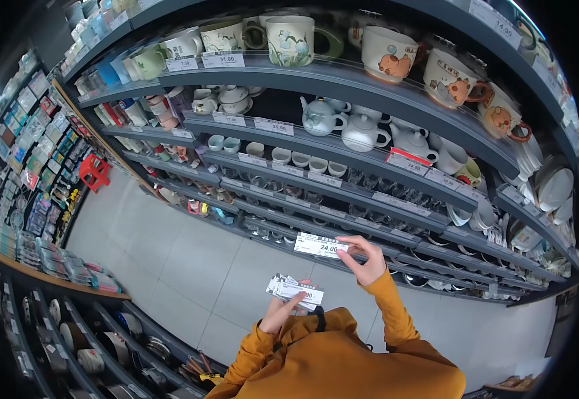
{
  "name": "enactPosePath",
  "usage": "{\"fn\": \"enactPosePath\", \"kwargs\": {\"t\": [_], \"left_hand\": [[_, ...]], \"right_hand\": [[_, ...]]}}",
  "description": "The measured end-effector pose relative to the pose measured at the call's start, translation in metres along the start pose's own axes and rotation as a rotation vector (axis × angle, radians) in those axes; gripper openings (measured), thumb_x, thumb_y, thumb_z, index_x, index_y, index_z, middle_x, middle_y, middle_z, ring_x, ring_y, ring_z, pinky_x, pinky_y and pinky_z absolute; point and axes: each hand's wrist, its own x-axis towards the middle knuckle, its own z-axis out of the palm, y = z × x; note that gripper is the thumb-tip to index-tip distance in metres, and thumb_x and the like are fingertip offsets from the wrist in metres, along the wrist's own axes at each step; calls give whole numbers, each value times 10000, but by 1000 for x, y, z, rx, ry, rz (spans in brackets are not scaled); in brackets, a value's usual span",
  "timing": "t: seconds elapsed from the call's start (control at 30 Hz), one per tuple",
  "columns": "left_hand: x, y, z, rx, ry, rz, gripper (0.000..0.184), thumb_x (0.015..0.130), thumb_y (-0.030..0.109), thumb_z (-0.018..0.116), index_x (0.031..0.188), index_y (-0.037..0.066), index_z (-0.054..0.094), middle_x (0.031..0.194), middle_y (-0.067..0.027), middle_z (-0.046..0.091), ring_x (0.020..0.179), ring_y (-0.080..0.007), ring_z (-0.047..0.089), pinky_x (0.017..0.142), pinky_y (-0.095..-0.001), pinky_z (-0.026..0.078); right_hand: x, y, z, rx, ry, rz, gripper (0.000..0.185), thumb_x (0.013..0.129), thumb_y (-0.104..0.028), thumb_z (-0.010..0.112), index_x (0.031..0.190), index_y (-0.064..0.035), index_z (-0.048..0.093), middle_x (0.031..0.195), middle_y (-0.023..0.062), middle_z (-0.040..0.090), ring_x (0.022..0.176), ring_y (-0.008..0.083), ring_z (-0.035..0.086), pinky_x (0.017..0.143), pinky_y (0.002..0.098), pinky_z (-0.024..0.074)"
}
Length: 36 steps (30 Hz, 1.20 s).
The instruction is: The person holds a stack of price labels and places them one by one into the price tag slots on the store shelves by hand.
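My right hand [365, 259] pinches one white price tag [317, 245] by its right end, between thumb and fingers. The tag reads 24.00 and is held out in front of the lower shelves. Lower and to the left, my left hand [283, 311] grips a fanned stack of price tags [296, 292], with the thumb across the top one. That thumb partly covers the number on it. The two hands are apart, and both sleeves are mustard yellow.
Long grey shelves [342, 76] ahead carry mugs [290, 41], teapots [322, 116], small cups and plates [555, 183], with price tags along their edges. A red stool [94, 173] stands at the left on the tiled floor [183, 266]. Pans [76, 336] fill a rack at lower left.
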Motion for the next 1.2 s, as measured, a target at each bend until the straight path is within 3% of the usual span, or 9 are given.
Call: {"fn": "enactPosePath", "kwargs": {"t": [0.13, 0.27, 0.37, 0.8, 0.9, 1.2], "left_hand": [[2, -13, 7, -55, 12, -33, 344, 957, 143, 539, 1265, -7, 504, 1162, -90, 638, 894, -115, 648, 647, -203, 521], [22, -8, 9, -88, -14, -49, 341, 955, 135, 543, 1271, 12, 513, 1171, -92, 631, 919, -124, 642, 669, -205, 518], [41, 4, 2, -84, -63, -46, 348, 953, 137, 547, 1278, 18, 510, 1177, -92, 628, 940, -127, 638, 674, -208, 515], [109, 102, -69, -5, -275, 23, 338, 957, 133, 540, 1273, 17, 508, 1193, -88, 626, 940, -130, 641, 677, -225, 520], [115, 119, -92, -14, -265, 41, 345, 954, 141, 547, 1275, 21, 510, 1190, -86, 626, 931, -125, 638, 680, -228, 515], [141, 138, -125, 39, -344, -27, 340, 956, 164, 548, 1269, 34, 518, 1208, -83, 619, 942, -115, 633, 688, -219, 507]], "right_hand": [[22, 10, -6, 162, -32, 31, 239, 863, -8, 634, 1102, -12, 642, 962, 73, 573, 885, 130, 600, 800, 257, 524], [65, -7, -22, 126, 48, -134, 193, 866, 21, 610, 1057, 7, 633, 1029, 89, 569, 960, 159, 603, 796, 272, 535], [102, -35, -34, 131, 136, -213, 192, 865, 22, 607, 1055, 2, 633, 1041, 88, 571, 932, 145, 599, 792, 265, 529], [250, -151, -25, -531, 550, -817, 153, 821, 15, 646, 971, -7, 661, 893, 99, 679, 765, 185, 661, 719, 261, 509], [277, -157, -17, -673, 581, -788, 121, 835, -29, 648, 953, -21, 672, 858, 79, 691, 767, 171, 668, 710, 266, 509], [296, -155, -15, -692, 468, -671, 131, 849, -46, 630, 971, -14, 663, 859, 87, 696, 761, 175, 671, 718, 264, 510]]}}
